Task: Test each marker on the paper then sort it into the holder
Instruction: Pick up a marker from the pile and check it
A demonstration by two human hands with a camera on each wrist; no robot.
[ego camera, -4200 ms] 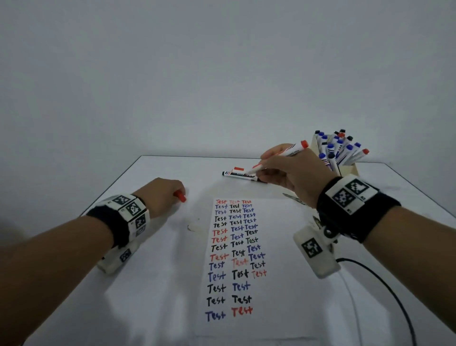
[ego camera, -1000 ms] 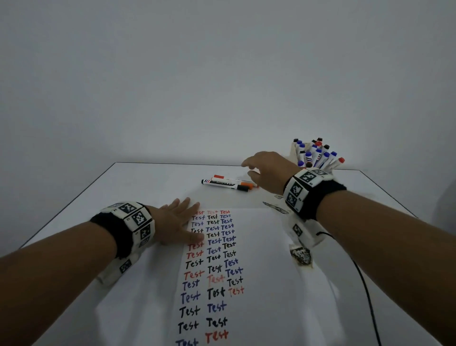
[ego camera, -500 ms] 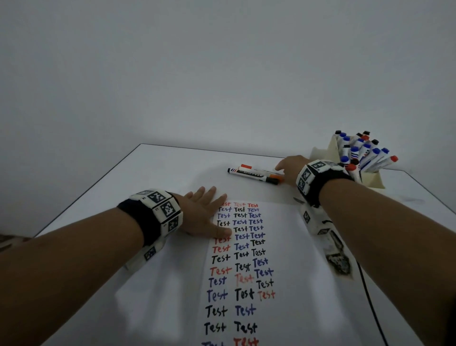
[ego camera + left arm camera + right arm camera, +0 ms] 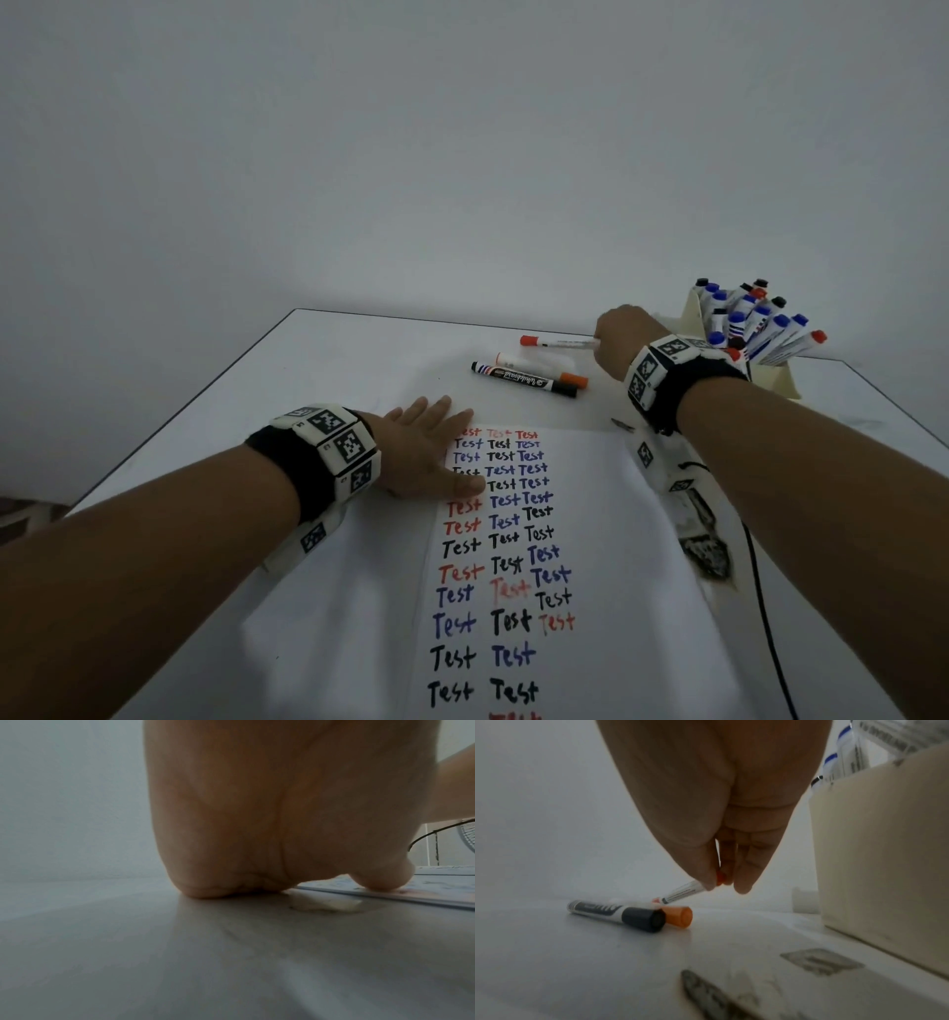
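My right hand (image 4: 619, 336) pinches the cap end of a red marker (image 4: 557, 342) at the table's far side; in the right wrist view the fingertips (image 4: 707, 882) hold that red marker (image 4: 682, 894) tilted, its far end low. A black marker (image 4: 524, 380) and an orange-capped marker (image 4: 539, 369) lie side by side just nearer. The paper (image 4: 590, 514) carries rows of "Test" in red, blue and black. My left hand (image 4: 429, 452) lies flat, fingers straight, on the paper's top-left corner. The beige holder (image 4: 693, 313) at the far right is full of markers.
A black cable (image 4: 765, 616) runs along the table's right side beside my right forearm. A small whitish lump (image 4: 323, 902) lies on the table by the paper's edge. A fan (image 4: 465, 835) stands beyond the table.
My right hand has reached past the two lying markers and pinched a red marker, lifting its cap end. The left hand, which earlier held a red cap, stays flat on the paper.
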